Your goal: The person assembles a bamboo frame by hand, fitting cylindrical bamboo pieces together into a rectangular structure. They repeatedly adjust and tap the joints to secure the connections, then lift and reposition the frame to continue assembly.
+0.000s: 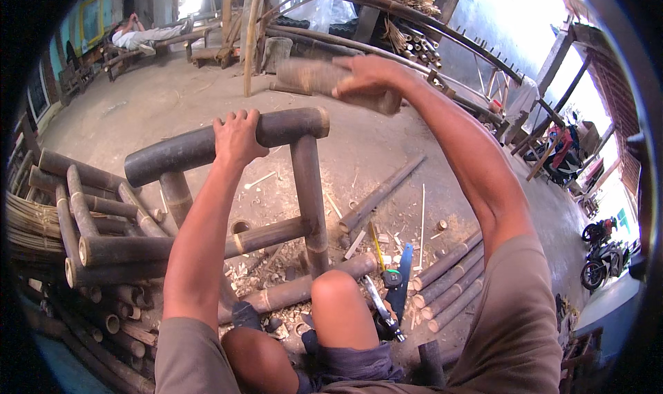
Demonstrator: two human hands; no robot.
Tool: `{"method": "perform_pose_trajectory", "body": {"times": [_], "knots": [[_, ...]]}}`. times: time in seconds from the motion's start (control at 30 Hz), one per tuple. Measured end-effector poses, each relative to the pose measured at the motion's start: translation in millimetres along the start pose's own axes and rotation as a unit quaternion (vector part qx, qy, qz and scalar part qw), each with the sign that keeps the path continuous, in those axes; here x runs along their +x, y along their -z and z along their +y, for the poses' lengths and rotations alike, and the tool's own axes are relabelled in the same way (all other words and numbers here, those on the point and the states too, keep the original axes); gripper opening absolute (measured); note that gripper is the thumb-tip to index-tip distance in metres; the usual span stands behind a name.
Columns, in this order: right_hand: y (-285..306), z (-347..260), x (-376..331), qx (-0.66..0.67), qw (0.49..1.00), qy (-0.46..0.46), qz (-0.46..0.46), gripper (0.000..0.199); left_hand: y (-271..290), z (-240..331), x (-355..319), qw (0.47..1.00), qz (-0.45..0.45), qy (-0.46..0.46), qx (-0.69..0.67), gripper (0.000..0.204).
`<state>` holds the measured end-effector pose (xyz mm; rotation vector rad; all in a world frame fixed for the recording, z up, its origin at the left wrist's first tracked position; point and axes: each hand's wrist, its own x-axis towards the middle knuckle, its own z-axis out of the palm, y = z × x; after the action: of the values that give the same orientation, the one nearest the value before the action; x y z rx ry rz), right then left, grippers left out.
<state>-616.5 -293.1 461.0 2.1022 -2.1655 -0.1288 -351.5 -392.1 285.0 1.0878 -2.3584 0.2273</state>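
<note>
My left hand (239, 140) is closed over a thick dark bamboo pole (173, 149), the top rail of an upright bamboo frame. Two bamboo legs (308, 187) stand under that rail, and a thinner crossbar (269, 236) joins them lower down. Raised beyond the rail's right end, my right hand (369, 78) grips a thick piece of wood (307, 75), smeared by motion. It looks like a club or mallet, held apart from the frame. Part of the frame's lower left is hidden behind my left arm.
Bamboo pieces (90, 204) are stacked at left. By my knees lie a blue-bladed saw (400, 276), a tape measure (391, 279), a metal tool (378, 301) and several cut poles (452, 276) among chips. A person (148, 36) lies on a bench at far left. Motorcycles (604, 259) stand at right.
</note>
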Motion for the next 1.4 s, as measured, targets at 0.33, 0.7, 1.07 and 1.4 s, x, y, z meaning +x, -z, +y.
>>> {"method": "perform_pose_trajectory", "body": {"times": [0.33, 0.7, 1.07, 1.4], "knots": [[-17.5, 4.7, -12.0, -0.022, 0.999, 0.011, 0.023, 0.098, 4.2, 2.8, -4.0, 1.0, -0.01, 0.001, 0.001, 0.079], [-32.7, -7.9, -17.5, 0.046, 0.998, 0.018, -0.028, 0.092, 13.2, 3.0, -6.6, 0.998, -0.052, 0.002, 0.02, 0.081], [-8.1, -14.6, -10.0, 0.026, 0.997, 0.013, -0.078, 0.095, 74.4, -214.0, -61.6, 0.981, -0.067, 0.183, -0.014, 0.064], [21.5, -133.1, 13.1, 0.063, 0.995, 0.071, -0.015, 0.099, 30.3, -230.4, -78.3, 0.968, 0.187, 0.149, -0.075, 0.027]]}}
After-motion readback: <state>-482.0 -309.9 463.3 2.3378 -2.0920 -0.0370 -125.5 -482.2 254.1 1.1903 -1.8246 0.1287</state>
